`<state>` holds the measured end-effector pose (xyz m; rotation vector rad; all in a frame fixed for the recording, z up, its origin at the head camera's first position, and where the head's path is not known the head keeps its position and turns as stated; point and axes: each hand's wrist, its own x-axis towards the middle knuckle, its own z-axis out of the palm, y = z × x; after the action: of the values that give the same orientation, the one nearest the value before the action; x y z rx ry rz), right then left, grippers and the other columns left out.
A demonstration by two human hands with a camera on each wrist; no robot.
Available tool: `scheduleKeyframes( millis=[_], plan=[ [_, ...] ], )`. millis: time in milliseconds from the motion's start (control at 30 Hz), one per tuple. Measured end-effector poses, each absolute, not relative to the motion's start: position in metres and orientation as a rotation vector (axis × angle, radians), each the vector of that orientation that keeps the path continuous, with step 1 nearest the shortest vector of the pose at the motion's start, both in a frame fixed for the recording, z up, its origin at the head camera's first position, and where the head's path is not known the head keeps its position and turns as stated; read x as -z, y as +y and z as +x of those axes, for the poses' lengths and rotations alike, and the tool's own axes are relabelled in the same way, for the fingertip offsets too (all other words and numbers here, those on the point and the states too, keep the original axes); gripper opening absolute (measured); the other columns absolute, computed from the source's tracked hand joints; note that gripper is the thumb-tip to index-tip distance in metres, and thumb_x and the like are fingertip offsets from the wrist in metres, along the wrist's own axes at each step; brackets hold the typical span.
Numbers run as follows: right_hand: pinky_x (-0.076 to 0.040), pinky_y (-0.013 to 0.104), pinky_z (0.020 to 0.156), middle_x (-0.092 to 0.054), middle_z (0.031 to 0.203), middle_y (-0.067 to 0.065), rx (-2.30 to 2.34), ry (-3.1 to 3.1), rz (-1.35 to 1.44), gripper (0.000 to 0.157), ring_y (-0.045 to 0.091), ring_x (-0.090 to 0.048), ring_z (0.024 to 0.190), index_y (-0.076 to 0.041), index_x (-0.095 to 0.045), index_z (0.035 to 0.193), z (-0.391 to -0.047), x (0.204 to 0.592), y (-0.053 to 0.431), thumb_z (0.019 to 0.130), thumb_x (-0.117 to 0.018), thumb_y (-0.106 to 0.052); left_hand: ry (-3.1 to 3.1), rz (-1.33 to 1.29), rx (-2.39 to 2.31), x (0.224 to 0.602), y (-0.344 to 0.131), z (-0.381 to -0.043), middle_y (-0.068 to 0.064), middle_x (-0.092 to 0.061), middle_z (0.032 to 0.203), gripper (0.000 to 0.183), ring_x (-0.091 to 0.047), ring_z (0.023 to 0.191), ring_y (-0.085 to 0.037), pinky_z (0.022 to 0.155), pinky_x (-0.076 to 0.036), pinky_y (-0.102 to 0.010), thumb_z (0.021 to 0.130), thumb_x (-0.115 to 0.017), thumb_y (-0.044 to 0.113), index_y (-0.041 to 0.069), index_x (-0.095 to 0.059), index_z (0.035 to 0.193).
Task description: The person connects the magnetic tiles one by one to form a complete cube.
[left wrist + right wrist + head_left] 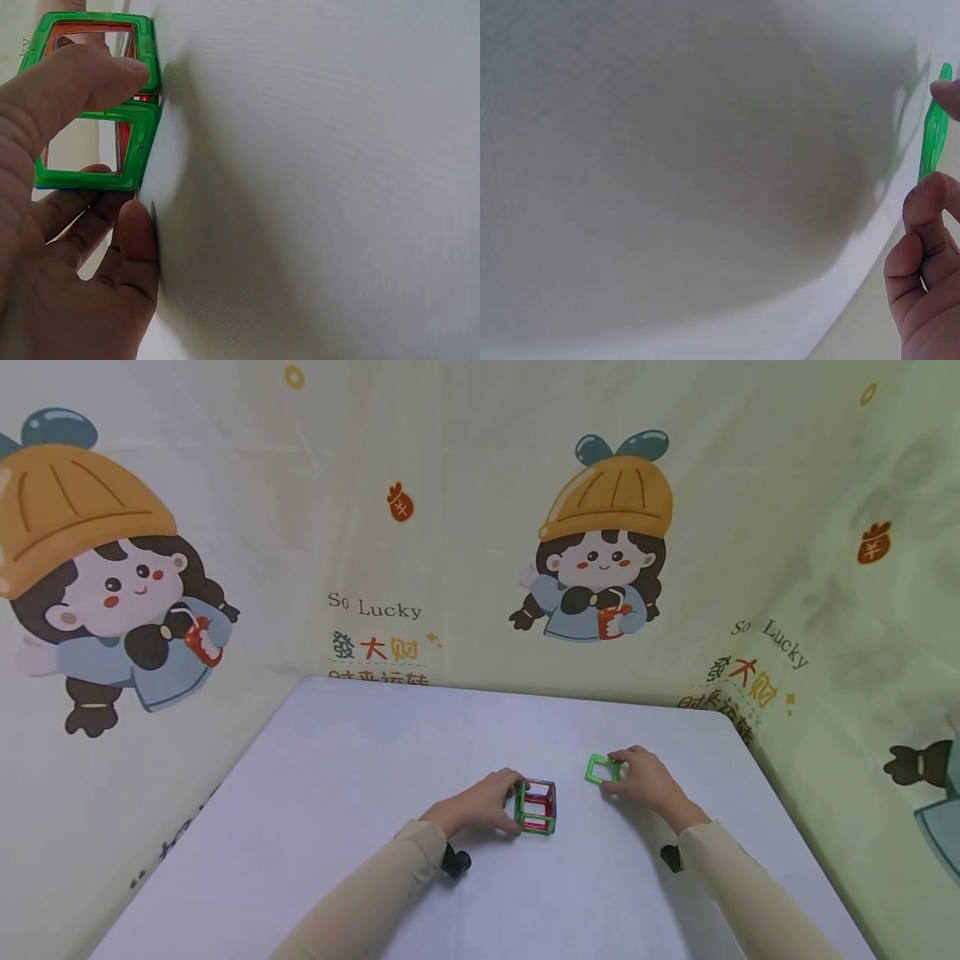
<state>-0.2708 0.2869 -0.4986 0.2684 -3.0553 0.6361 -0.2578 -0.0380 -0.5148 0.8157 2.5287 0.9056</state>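
In the head view, my left hand [480, 802] grips the left side of a small box-shaped structure of magnetic tiles [551, 806], which stands on the white table. Its open square frames are green and red. The left wrist view has the thumb lying over the upper of two joined green square tiles [135, 146], with other fingers behind and below. To the right, my right hand [648, 783] pinches a single green square magnetic tile [589, 768] by its edges, between thumb and fingers. Seen edge-on in the right wrist view, this green tile [934, 135] is held off the table, apart from the structure.
The white table [360, 752] reaches back to a cloth backdrop [480, 527] printed with cartoon figures and lettering. Dark wrist cameras are strapped under both wrists. Shadows of the hands fall on the tabletop.
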Motion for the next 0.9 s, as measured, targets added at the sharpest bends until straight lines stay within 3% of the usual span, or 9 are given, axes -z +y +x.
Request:
scheduleKeyframes(
  millis=[300,500,900],
  plan=[
    [-0.053,0.053,0.092,-0.069,0.114,0.015,-0.647,-2.974,0.369,0.054,0.035,-0.065,0.105,-0.001,-0.073,0.117,-0.265,0.489,0.273,0.078,-0.087,-0.035,2.52,0.813,-0.906,0.513,-0.039,-0.255,0.004,-0.057,0.121,0.076,-0.051,0.108,-0.009,0.097,-0.049,-0.027,0.076,-0.092,0.019,0.009,-0.052,0.14],
    [-0.053,0.041,0.079,-0.07,0.112,0.01,-0.684,-2.92,0.463,0.051,0.029,-0.065,0.097,-0.004,-0.074,0.115,-0.259,0.477,0.251,0.077,-0.087,-0.036,2.525,0.793,-0.888,0.512,-0.041,-0.253,0.003,-0.056,0.123,0.078,-0.051,0.108,-0.009,0.096,-0.049,-0.027,0.077,-0.091,0.021,0.01,-0.05,0.143],
    [-0.049,0.031,0.072,-0.068,0.108,0.001,-0.752,-2.94,0.683,0.048,0.025,-0.061,0.092,-0.008,-0.075,0.114,-0.239,0.455,0.208,0.075,-0.088,-0.033,2.508,0.805,-0.884,0.508,-0.037,-0.253,0.003,-0.056,0.127,0.074,-0.052,0.117,-0.012,0.105,-0.047,-0.03,0.078,-0.091,0.02,0.012,-0.051,0.14]
  ],
)
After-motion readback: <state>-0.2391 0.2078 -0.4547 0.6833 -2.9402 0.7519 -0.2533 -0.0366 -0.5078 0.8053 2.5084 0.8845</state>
